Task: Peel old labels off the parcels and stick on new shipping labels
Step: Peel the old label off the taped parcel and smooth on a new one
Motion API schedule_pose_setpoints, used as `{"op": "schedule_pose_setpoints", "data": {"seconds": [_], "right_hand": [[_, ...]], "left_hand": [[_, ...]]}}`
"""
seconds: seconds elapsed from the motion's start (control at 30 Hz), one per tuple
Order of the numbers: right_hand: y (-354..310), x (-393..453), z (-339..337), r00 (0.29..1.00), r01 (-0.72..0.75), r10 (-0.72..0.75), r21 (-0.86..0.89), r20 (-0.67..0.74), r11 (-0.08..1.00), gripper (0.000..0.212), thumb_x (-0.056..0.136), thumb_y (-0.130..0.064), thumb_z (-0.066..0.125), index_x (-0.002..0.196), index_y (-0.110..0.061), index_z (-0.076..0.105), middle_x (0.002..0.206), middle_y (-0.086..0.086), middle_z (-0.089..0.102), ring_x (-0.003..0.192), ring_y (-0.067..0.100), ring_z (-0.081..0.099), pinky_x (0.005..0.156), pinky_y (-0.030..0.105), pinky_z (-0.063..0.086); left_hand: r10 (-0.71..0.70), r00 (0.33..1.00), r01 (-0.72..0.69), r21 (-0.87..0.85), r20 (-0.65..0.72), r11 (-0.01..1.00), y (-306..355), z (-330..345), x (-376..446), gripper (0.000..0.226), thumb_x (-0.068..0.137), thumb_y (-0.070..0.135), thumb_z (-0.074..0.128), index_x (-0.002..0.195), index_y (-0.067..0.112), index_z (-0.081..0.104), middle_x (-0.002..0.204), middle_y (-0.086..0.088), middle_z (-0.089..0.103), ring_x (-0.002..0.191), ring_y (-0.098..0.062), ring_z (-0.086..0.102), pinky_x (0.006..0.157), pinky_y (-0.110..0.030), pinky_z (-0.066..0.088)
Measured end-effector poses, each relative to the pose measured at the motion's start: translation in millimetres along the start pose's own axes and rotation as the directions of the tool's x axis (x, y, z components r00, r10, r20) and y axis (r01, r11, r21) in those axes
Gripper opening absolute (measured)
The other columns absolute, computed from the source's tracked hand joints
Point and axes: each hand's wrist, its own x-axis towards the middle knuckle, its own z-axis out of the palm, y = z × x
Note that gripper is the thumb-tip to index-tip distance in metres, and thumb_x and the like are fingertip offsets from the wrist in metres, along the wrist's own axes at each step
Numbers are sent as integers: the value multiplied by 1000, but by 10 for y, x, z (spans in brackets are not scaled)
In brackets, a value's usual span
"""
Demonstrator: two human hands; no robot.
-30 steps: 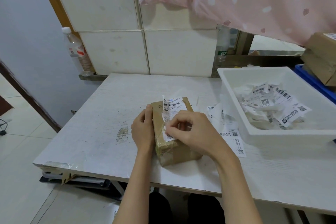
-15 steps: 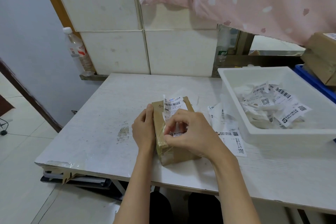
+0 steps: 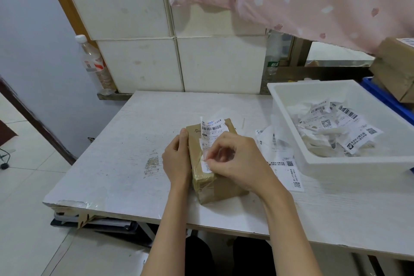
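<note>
I am pinching the near edge of the old label (image 3: pixel 211 139) between thumb and forefinger of my right hand (image 3: pixel 237 159), the other fingers curling above it. My left hand (image 3: pixel 177 159) is lying flat against the left side of the parcel (image 3: pixel 215 177), fingers straight and bracing it. The parcel is a small brown box wrapped in glossy clear tape, sitting near the front of the white table (image 3: pixel 125 154). The label is white and crumpled — its far end is lifting off the box, showing a barcode and the characters "A17 112". Both my forearms are reaching in from the near edge. More labels (image 3: pixel 289 168) are lying just right of the parcel, beside a white tub (image 3: pixel 318 163) holding peeled scraps — QR codes showing.
</note>
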Motion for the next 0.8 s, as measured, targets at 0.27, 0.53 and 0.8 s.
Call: {"op": "schedule_pose_setpoints", "data": {"seconds": [0.27, 0.53, 0.8], "right_hand": [[-43, -19, -42, 994, 3, 4, -60, 113, 998, 13, 68, -12, 78, 67, -23, 73, 88, -11, 61, 69, 18, 56, 90, 30, 50], [-4, -5, 23, 996, 20, -13, -80, 92, 997, 9, 67, -26, 78, 64, -29, 70, 83, -18, 61, 87, 7, 60, 97, 45, 43], [18, 6, 44, 999, 39, -36, -174, 20, 984, 18, 85, -22, 70, 73, -32, 62, 89, -11, 56, 97, 5, 53, 97, 36, 41]], "left_hand": [[9, 1000, -9, 0, -5, 1000, -13, 2, 4, 56, 100, 49, 47, 54, 19, 34, 46, 7, 34, 52, -13, 30, 56, -33, 24], [-15, 1000, 15, -7, -4, 1000, -2, 6, 8, 57, 99, 48, 47, 52, 19, 35, 42, 9, 36, 53, -15, 32, 57, -33, 25], [-2, 1000, 2, -7, 2, 1000, 2, -1, 0, 59, 100, 47, 47, 49, 22, 34, 40, 10, 35, 51, -13, 32, 56, -32, 24]]}}
